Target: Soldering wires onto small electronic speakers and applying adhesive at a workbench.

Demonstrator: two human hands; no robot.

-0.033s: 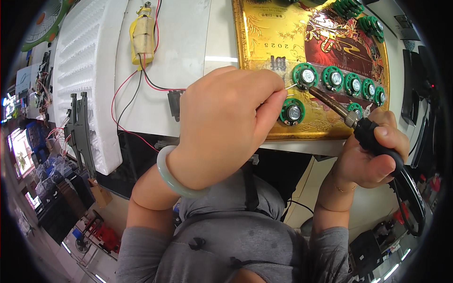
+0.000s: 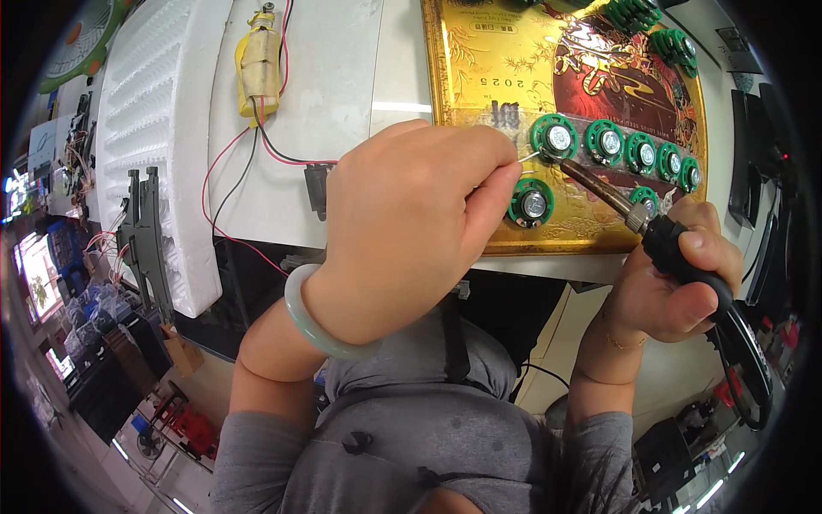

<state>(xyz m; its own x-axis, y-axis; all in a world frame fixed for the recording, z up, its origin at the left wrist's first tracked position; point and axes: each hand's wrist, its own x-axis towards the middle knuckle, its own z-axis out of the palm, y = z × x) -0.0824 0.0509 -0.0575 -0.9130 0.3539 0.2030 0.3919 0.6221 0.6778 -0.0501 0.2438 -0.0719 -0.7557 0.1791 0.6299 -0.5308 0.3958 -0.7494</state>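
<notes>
White worktop (image 2: 334, 68): white foam block (image 2: 154, 86) at ten o'clock; gold-and-red panel (image 2: 467, 51) at one bears round green speakers (image 2: 558, 139). Left hand (image 2: 402, 206) pinches silvery wire (image 2: 529, 157); right hand (image 2: 651, 295) clasps black-handled soldering iron (image 2: 661, 244).

This looks like a workshop for electronics. On the white counter (image 2: 334, 64), a soldering iron (image 2: 655, 236) is in use over small green-rimmed speakers (image 2: 605, 142) set in rows on a gold board (image 2: 467, 73). Red and black wires (image 2: 205, 193) trail past a white foam tray (image 2: 154, 128) and dark plastic parts (image 2: 154, 248). Beyond stand a green-and-orange fan (image 2: 73, 38), heaped clear plastic bags (image 2: 81, 317) and a bright window (image 2: 38, 278).
</notes>
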